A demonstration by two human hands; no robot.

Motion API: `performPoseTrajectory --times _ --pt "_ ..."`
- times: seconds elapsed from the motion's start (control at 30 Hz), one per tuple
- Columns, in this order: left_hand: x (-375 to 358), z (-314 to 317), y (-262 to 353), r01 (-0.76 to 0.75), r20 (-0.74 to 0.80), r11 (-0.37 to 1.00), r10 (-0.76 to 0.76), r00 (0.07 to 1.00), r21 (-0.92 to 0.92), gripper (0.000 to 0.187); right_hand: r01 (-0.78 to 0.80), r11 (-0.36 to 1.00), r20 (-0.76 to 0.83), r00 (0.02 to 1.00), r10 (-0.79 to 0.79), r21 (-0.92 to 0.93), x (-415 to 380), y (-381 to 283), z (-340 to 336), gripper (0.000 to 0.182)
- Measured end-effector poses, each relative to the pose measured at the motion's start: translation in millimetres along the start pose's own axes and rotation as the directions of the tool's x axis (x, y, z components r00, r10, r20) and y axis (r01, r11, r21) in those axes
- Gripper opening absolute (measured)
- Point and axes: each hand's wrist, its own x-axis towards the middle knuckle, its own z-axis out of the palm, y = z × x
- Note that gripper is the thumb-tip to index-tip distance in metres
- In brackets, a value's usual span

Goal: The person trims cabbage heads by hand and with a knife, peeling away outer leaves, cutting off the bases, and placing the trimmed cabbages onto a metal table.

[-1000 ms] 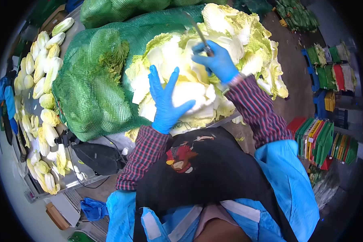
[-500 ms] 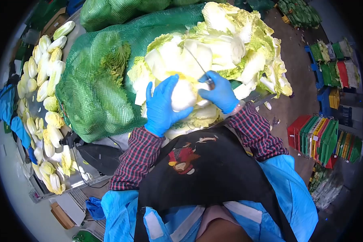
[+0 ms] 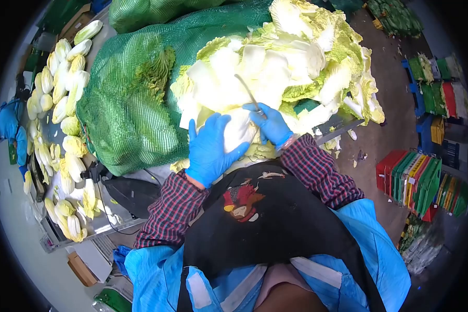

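My left hand (image 3: 211, 151), in a blue glove, is wrapped round the left side of a napa cabbage (image 3: 236, 134) with its pale end up. In my gloved right hand (image 3: 271, 125) is a small knife (image 3: 245, 88); its narrow blade points up and left, above the cabbage. The right fingers are close against the cabbage's right side, and the grip partly hides the handle. Just beyond both hands lies a heap of loose cabbage leaves (image 3: 265, 67), some under the held cabbage too.
A green mesh sack (image 3: 130, 125) full of cabbages lies left of the leaves, another sack (image 3: 156, 13) behind it. Trimmed cabbages (image 3: 73, 148) line the left table. A person's blue sleeve (image 3: 8, 119) shows at far left. Coloured crates (image 3: 408, 179) stand on the right.
My right hand has come left and closer to the cabbage, and the knife has turned in it. My left hand still holds the cabbage. The whole view has shifted slightly.
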Motion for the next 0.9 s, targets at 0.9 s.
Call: performPoseTrajectory --times 0.9 --pt "2 -11 -37 0.259 0.229 0.865 -0.173 0.958 -0.431 0.100 0.263 0.830 -0.036 0.946 -0.321 -0.492 9 -33 -25 0.045"
